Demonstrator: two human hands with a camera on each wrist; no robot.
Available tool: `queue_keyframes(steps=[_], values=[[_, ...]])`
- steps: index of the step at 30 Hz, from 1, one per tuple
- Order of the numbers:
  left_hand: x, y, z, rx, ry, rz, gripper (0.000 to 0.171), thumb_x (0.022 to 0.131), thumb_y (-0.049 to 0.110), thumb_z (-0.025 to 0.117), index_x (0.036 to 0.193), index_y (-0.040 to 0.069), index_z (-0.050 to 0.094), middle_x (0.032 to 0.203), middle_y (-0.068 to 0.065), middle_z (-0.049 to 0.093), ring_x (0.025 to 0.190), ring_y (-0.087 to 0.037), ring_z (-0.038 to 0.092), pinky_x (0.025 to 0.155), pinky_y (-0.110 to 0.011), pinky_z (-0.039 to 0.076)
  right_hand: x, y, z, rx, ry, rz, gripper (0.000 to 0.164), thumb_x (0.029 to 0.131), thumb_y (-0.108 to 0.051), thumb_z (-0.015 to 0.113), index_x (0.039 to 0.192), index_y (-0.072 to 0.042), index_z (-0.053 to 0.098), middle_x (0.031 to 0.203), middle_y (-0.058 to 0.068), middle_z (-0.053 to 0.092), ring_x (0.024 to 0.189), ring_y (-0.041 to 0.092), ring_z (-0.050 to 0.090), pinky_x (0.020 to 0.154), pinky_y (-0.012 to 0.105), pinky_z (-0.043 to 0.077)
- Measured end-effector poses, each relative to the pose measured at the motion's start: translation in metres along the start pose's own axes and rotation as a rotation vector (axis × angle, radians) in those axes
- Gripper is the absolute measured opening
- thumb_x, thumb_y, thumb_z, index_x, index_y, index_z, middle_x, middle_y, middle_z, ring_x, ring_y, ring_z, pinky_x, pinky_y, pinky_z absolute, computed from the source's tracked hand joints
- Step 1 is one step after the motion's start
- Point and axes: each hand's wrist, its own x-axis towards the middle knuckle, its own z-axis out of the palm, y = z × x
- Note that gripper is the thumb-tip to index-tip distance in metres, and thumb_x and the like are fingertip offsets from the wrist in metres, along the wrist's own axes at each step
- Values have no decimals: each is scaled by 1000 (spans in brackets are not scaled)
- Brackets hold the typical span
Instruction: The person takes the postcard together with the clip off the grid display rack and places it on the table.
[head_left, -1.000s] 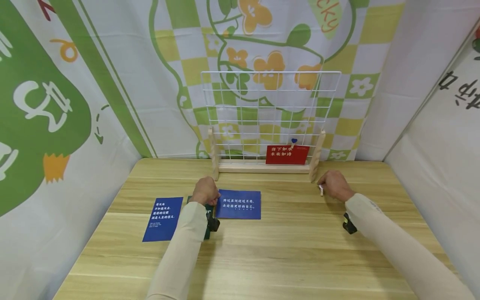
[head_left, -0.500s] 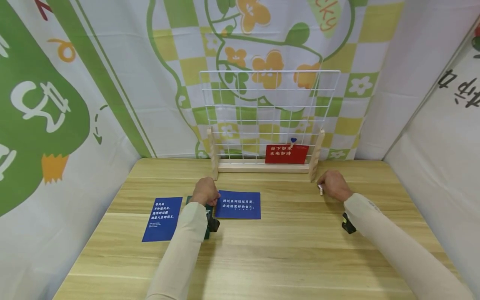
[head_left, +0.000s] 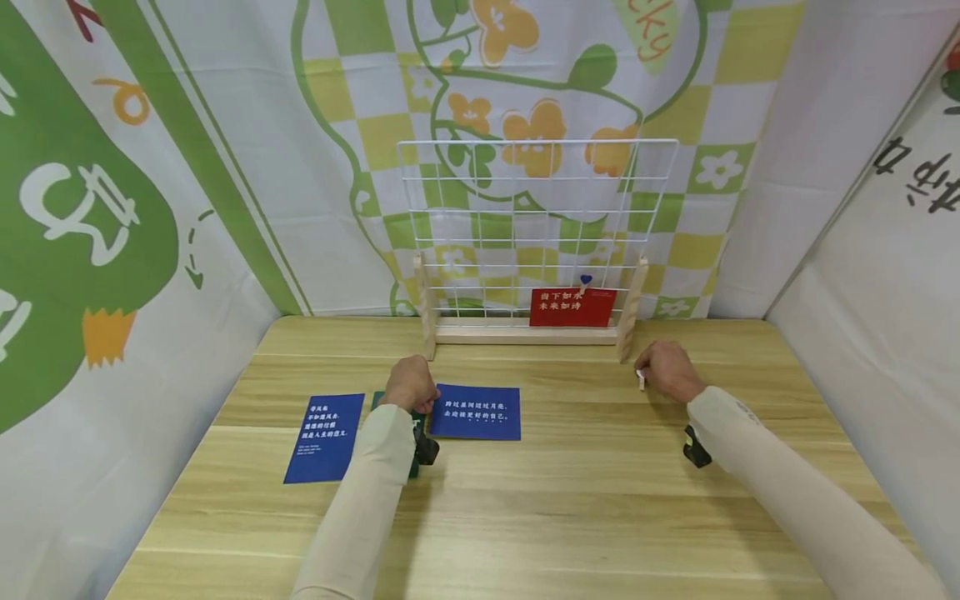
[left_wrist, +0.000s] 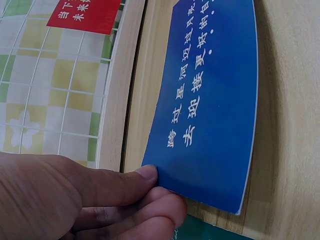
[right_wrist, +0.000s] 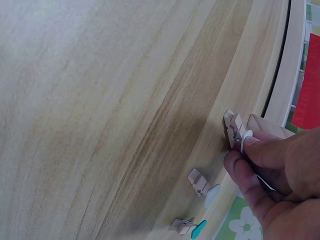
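Note:
My left hand (head_left: 411, 383) pinches the left end of a blue card (head_left: 476, 412) with white writing between thumb and fingers. In the left wrist view the card (left_wrist: 205, 110) bends slightly, its near long edge standing over a shadow on the table. Under my left forearm lies a dark green card (head_left: 415, 468), mostly hidden. At the table's right side my right hand (head_left: 671, 371) pinches a small wooden clothespin (right_wrist: 231, 125) by its white disc, thumb against fingertips. The clothespin's wooden end points away from the fingers.
A white wire grid rack (head_left: 517, 212) in a wooden stand (head_left: 525, 336) stands at the back. A red card (head_left: 573, 308) hangs low on it from a clothespin with a blue heart (head_left: 587, 280). Another blue card (head_left: 324, 438) lies left. Clothespins with a white disc (right_wrist: 212, 195) and teal disc (right_wrist: 199, 229) lie near my right hand.
Almost nothing: the head view drifts slightly, and the blue card sits a touch lower in it. Both hands keep their hold in nearly the same places.

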Motion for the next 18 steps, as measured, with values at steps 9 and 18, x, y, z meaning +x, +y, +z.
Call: queue_keyframes(steps=[9,18], values=[[1,-2,1,27,1,13,15,79,6,69,65,1,66,50,-5,61,41,-12,59,40,-21,46,1,4,4,12,24,16,12,75,2,63,79,-3,74,82,12,71,86,32,65,76,44,51],[0,-4,3,26,15,7,18,78,5,69,61,2,65,46,-3,58,36,-10,54,39,-21,45,-1,4,5,22,38,7,9,76,1,65,78,-2,73,81,13,72,81,32,66,71,43,52]])
